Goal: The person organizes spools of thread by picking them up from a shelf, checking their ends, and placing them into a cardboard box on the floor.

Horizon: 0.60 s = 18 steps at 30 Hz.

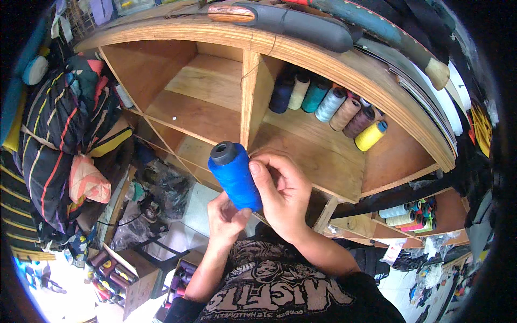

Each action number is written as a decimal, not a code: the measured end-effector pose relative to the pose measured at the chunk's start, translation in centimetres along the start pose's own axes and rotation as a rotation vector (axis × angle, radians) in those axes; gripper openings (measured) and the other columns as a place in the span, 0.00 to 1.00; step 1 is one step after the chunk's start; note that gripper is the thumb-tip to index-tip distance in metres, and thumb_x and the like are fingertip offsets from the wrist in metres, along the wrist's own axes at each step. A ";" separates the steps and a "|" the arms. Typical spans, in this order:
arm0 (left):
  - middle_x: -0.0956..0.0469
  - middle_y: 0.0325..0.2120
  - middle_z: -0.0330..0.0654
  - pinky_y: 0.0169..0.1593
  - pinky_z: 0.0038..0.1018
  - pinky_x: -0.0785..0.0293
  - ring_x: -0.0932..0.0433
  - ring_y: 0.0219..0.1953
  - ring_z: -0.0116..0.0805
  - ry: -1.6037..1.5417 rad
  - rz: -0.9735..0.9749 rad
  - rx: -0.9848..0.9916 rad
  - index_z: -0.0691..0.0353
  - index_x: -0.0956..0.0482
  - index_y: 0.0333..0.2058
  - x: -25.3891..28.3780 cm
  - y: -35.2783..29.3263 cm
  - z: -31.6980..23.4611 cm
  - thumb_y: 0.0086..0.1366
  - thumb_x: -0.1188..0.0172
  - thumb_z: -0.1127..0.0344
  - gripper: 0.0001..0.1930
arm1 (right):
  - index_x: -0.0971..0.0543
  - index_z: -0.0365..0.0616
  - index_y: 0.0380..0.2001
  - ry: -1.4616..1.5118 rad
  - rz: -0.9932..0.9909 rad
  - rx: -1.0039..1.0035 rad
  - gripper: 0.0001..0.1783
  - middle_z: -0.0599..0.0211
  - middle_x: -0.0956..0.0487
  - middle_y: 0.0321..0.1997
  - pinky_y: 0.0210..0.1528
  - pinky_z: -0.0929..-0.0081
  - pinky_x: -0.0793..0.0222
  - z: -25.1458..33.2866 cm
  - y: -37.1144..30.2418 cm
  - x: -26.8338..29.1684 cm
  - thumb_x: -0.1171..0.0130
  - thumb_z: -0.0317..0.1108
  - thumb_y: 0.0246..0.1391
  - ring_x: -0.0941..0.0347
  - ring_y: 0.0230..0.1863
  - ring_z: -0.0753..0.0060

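Blue thread spool (237,177): held tilted in front of the wooden shelving unit (249,97). The left hand (225,219) is clamped around its lower end; the right hand (283,191) grips its side. The shelf surface is bare-grained plywood, parted by an upright divider (a small white speck (174,118) shows in the left compartment). In the right compartment, a row of spools (329,107) stands, the yellow one nearest. Striped dark fabric (54,145) is heaped at left; below, a cardboard box (142,288) holds more spools.
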<state>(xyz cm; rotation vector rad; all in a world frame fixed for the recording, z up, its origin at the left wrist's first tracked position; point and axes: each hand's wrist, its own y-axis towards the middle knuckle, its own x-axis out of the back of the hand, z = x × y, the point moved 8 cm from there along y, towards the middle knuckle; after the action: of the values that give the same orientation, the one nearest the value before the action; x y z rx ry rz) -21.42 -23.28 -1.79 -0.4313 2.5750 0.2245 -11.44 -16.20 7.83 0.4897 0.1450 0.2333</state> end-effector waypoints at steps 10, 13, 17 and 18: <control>0.27 0.31 0.55 0.30 0.31 0.25 0.24 0.29 0.47 -0.710 0.392 0.107 0.75 0.36 0.49 -3.0 0.2 -1.5 0.40 0.36 0.48 0.43 | 0.29 0.39 0.43 0.250 0.265 -0.222 0.11 0.63 0.25 0.40 0.43 0.77 0.28 -2.7 2.1 -1.5 0.49 0.34 0.61 0.26 0.43 0.72; 0.27 0.25 0.54 0.25 0.30 0.28 0.24 0.25 0.46 -0.671 0.438 0.077 0.73 0.35 0.47 -2.8 -0.5 -1.8 0.39 0.37 0.46 0.41 | 0.28 0.40 0.48 0.273 0.361 -0.318 0.15 0.64 0.25 0.46 0.49 0.75 0.30 -1.9 2.0 -4.5 0.44 0.25 0.56 0.27 0.48 0.72; 0.26 0.26 0.53 0.26 0.31 0.26 0.24 0.25 0.45 -0.586 0.556 0.042 0.69 0.38 0.50 -2.7 -0.8 -2.7 0.40 0.37 0.45 0.43 | 0.27 0.34 0.47 0.366 0.448 -0.306 0.18 0.57 0.25 0.48 0.49 0.71 0.29 -0.2 1.4 -4.6 0.40 0.24 0.52 0.27 0.49 0.68; 0.26 0.28 0.53 0.27 0.32 0.25 0.23 0.26 0.45 -0.625 0.499 0.028 0.68 0.39 0.52 -2.5 -0.7 -3.0 0.40 0.36 0.47 0.43 | 0.26 0.33 0.47 0.315 0.469 -0.217 0.18 0.56 0.25 0.47 0.49 0.71 0.28 1.1 1.2 -4.5 0.40 0.24 0.51 0.27 0.48 0.67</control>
<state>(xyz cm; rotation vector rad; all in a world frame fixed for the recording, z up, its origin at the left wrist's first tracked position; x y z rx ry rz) -20.53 -24.04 2.04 0.2722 2.0145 0.4194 -15.76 -16.79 9.74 0.2617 0.3077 0.7789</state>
